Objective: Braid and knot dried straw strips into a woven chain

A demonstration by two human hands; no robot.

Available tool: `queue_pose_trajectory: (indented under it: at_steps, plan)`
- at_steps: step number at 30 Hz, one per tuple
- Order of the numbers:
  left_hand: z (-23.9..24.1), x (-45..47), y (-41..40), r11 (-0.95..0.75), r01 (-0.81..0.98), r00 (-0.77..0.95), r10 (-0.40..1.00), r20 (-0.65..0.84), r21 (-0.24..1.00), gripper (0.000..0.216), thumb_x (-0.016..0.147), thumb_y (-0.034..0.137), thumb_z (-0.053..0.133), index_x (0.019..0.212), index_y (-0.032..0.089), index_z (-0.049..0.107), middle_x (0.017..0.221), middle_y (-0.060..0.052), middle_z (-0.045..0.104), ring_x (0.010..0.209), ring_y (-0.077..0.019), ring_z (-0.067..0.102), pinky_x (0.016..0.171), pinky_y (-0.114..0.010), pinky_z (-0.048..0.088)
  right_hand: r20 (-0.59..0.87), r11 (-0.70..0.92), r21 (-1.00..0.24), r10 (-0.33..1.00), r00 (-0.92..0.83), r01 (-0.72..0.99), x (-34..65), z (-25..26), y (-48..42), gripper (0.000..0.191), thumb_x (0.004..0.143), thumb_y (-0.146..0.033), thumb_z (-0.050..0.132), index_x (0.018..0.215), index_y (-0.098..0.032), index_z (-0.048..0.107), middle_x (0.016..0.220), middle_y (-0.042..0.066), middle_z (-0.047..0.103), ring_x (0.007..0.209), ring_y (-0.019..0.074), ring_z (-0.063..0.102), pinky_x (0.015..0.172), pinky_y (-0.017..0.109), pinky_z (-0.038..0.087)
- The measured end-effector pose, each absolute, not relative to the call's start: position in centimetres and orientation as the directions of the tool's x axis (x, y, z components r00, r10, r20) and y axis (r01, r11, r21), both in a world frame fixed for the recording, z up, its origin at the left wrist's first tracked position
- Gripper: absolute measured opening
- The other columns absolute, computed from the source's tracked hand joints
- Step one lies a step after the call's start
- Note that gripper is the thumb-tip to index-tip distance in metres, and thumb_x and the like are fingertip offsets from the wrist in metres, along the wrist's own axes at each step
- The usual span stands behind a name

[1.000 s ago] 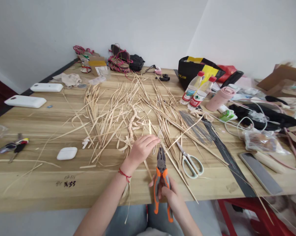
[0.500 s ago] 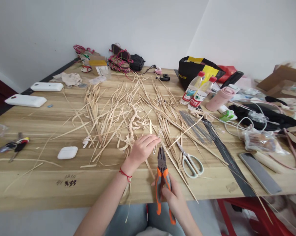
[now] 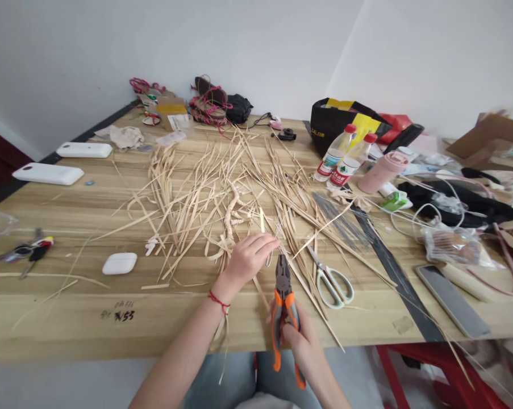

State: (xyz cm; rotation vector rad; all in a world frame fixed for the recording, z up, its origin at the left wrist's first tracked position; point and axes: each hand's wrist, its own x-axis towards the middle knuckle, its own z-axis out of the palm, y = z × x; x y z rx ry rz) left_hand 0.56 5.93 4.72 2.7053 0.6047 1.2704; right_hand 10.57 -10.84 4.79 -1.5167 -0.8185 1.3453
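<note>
almost nothing moved: right hand [image 3: 302, 341] keeps closed grip on the pliers [image 3: 283, 284], left hand [image 3: 248, 258] still pinches the thin wire [image 3: 268, 261] near the bench [image 3: 69, 318] front edge

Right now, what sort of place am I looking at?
Likely a straw-weaving craft workroom: a wooden table strewn with straw strips, scissors, pliers in the right hand, a thin wire pinched in the left hand.

Wood table [image 3: 69, 318] is a mess tbh: pale strips [image 3: 196, 187] all over the middle, scissors [image 3: 330, 278] just right of them, earbud case [image 3: 119, 263] and keys [image 3: 21, 253] to the left, two bottles [image 3: 337, 159] and a bag [image 3: 345, 122] back right, phone [image 3: 452, 301] front right.
</note>
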Motion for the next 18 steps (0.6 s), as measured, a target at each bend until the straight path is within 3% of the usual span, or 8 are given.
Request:
queue_pose_trajectory:
  at_steps: [5, 8, 13, 18]
  plan:
    - [4.67, 0.63, 5.95, -0.921, 0.307, 0.562, 0.380, 0.735, 0.241, 0.021, 0.085, 0.010, 0.049, 0.102, 0.017, 0.060, 0.100, -0.005, 0.067, 0.097, -0.0157, 0.060, 0.086, -0.032, 0.051, -0.341, -0.319, -0.937, 0.921, 0.185, -0.140, 10.80, 4.67, -10.73, 0.030, 0.056, -0.014, 0.044, 0.083, -0.017, 0.058, 0.077, 0.004, 0.062, 0.076, 0.0197, 0.057, 0.067, 0.028, 0.046]
    - [4.58, 0.69, 5.85, -0.926, 0.299, 0.568, 0.368, 0.736, 0.232, 0.022, 0.086, 0.010, 0.047, 0.103, 0.017, 0.060, 0.100, -0.005, 0.066, 0.098, -0.0155, 0.060, 0.087, -0.032, 0.050, -0.345, -0.303, -0.924, 0.924, 0.165, -0.236, 10.55, 4.89, -10.67, 0.018, 0.064, -0.018, 0.050, 0.080, -0.016, 0.058, 0.077, 0.005, 0.062, 0.080, 0.0202, 0.058, 0.076, 0.031, 0.045]
    - [4.62, 1.04, 5.63, -0.925, 0.271, 0.591, 0.380, 0.712, 0.268, 0.022, 0.085, 0.010, 0.047, 0.104, 0.017, 0.057, 0.102, -0.005, 0.064, 0.098, -0.0153, 0.058, 0.088, -0.031, 0.047, -0.442, -0.374, -0.825, 0.894, 0.071, -0.424, 10.05, 4.75, -10.69, 0.022, 0.074, -0.035, 0.058, 0.085, -0.016, 0.052, 0.066, 0.001, 0.057, 0.056, 0.0151, 0.055, 0.060, 0.029, 0.045]
    - [5.28, 1.29, 5.74, -0.816, 0.323, 0.478, 0.578, 0.662, 0.480, 0.011, 0.080, 0.010, 0.048, 0.082, 0.016, 0.056, 0.089, -0.006, 0.060, 0.091, -0.0183, 0.054, 0.082, -0.034, 0.045, -0.440, -0.378, -0.862, 0.889, 0.127, -0.337, 10.52, 4.76, -10.30, 0.029, 0.076, -0.045, 0.057, 0.073, -0.017, 0.049, 0.059, -0.002, 0.049, 0.050, 0.0105, 0.049, 0.053, 0.024, 0.042]
